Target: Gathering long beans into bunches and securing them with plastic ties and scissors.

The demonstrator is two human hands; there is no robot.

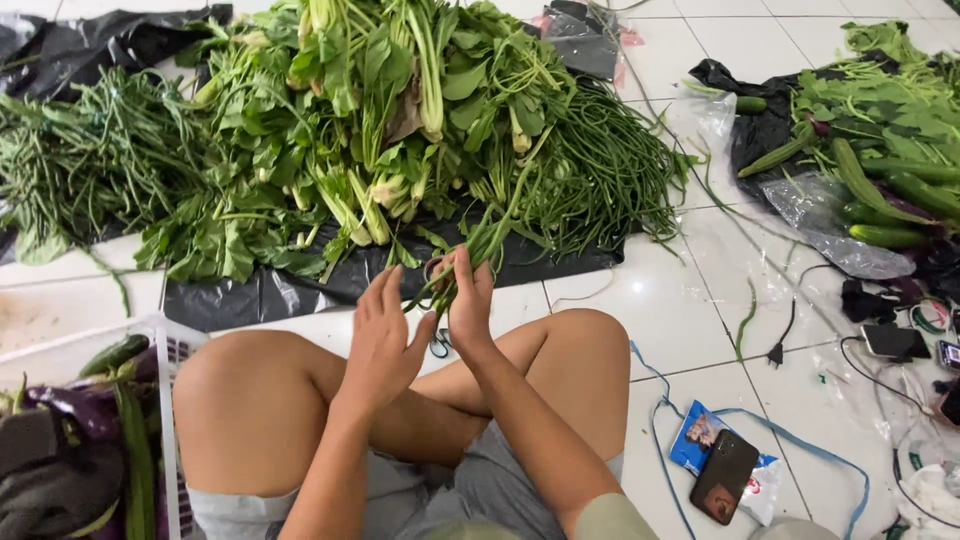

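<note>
I sit cross-legged on a white tiled floor. My right hand grips the lower stems of a small bunch of leafy greens that reaches up toward the big heap. My left hand is beside it, fingers apart, touching the stem ends of the same bunch. A large pile of leafy greens lies on black plastic sheeting just beyond my hands. Scissors show partly under my hands, on the floor by my knees.
Long green beans lie left and right of the heap. A white basket with aubergines and cucumbers stands at my left knee. A dark phone, blue cord, cables and more phones lie on the right, with cucumbers on plastic behind.
</note>
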